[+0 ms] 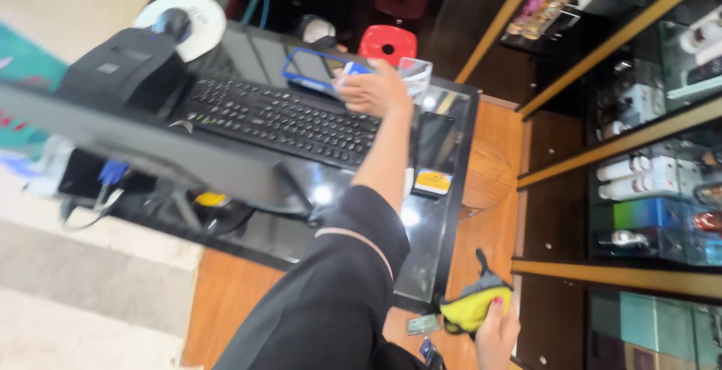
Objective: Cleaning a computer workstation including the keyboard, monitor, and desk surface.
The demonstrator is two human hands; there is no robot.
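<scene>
Overhead, the view falls on a glossy black glass-topped counter point(432, 227) carrying a flat black keyboard point(282, 118) with matte keys, a boxy black receipt printer point(124, 65) with a white paper roll point(197, 20) behind it, and the dark, blurred edge of a monitor point(143, 144) crossing the lower left.

Left hand point(374, 88): reached out over the far edge of the keyboard, sleeve dark with a pale cuff stripe. Fingers are curled around a thin rectangular phone point(316, 69) with a blue rim and dark reflective face; the phone lies tilted above the counter's back edge. A clear plastic holder point(416, 75) stands just beside the hand.

Right hand point(496, 332): low, near the wooden floor point(492, 227), fingers closed on a crumpled yellow cloth point(475, 306) with a dark grey edge; soft, bunched texture.

A yellow-and-orange card point(432, 182) lies on the counter near the forearm. A red stool point(387, 43) with a square top stands beyond the counter. Glass display shelves point(647, 152) with wooden trim hold white cylindrical containers and boxes at right.
</scene>
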